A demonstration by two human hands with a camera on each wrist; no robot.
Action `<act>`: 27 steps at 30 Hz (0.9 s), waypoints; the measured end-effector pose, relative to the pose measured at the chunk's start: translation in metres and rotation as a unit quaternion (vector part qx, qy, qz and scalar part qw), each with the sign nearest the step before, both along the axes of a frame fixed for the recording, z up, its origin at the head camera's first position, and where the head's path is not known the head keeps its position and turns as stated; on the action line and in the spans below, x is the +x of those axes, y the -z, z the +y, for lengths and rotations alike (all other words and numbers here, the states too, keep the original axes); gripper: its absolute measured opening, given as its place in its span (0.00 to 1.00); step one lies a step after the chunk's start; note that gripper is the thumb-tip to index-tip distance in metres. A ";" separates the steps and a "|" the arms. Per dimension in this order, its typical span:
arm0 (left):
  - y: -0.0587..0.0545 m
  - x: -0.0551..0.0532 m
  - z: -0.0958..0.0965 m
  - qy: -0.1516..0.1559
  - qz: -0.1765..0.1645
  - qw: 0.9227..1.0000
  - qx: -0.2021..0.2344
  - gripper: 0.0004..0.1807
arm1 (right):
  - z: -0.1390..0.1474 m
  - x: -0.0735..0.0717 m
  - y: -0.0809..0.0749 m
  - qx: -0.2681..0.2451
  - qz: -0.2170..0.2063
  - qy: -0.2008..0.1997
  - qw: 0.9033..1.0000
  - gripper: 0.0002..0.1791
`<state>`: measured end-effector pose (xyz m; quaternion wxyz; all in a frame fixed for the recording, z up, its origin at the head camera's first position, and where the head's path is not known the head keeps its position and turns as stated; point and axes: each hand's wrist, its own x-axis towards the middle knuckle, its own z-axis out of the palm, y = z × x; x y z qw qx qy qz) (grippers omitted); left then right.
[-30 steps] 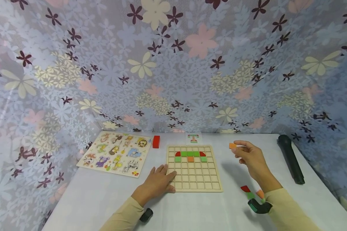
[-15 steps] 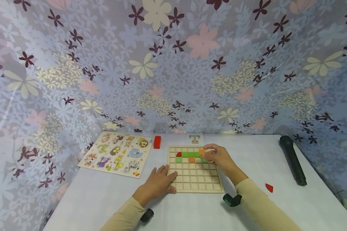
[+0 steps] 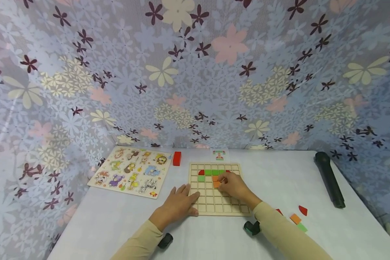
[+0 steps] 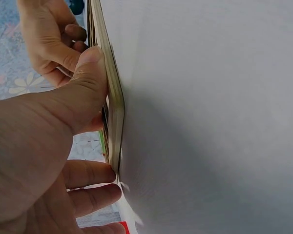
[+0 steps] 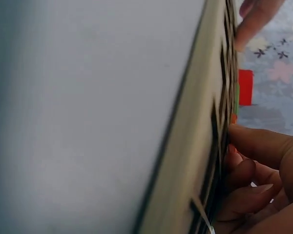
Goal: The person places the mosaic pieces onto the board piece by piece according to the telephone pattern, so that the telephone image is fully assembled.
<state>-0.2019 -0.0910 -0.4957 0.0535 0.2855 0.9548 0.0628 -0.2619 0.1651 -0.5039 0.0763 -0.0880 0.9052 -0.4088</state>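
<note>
Right now I have the right hand (image 3: 234,186) reaching in from the lower right of the head view, its wrist bent over the grid board (image 3: 201,209), thumb and finger pinching the orange tile (image 3: 216,185) near the board's centre, directly below another orange square (image 3: 215,178). My right wrist view shows those fingertips against the board's face, the other fingers folded in. The left hand (image 3: 176,204) lies palm down at the board's left edge, grasping nothing, fingers loosely extended and thumb resting on the rim. Above the pinch I see a row of green tiles (image 3: 212,172) with a red corner piece (image 3: 202,172) at its left end; the right hand blocks my sight of squares behind it. At lower right, the sleeve (image 3: 279,227) partly covers a red piece (image 3: 279,211), with a loose orange square (image 3: 295,219) and a red wedge (image 3: 303,210) nearby. A pattern card (image 3: 219,154) sits beyond the board, a red block (image 3: 177,159) and an animal puzzle (image 3: 137,191) to its left, and a black cylinder (image 3: 329,180) lies far right
</note>
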 end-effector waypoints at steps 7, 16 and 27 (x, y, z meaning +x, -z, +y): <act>-0.001 -0.001 0.000 -0.008 -0.011 1.000 -0.001 0.39 | 0.000 0.003 -0.004 -0.006 0.000 0.009 1.000 0.14; 0.000 0.000 -0.001 -0.012 -0.023 1.000 0.005 0.39 | 0.057 0.033 -0.045 -0.162 -0.014 0.051 0.985 0.22; 0.000 0.001 0.002 -0.011 -0.019 1.000 0.005 0.39 | 0.198 0.113 -0.078 -0.362 0.030 0.116 0.924 0.15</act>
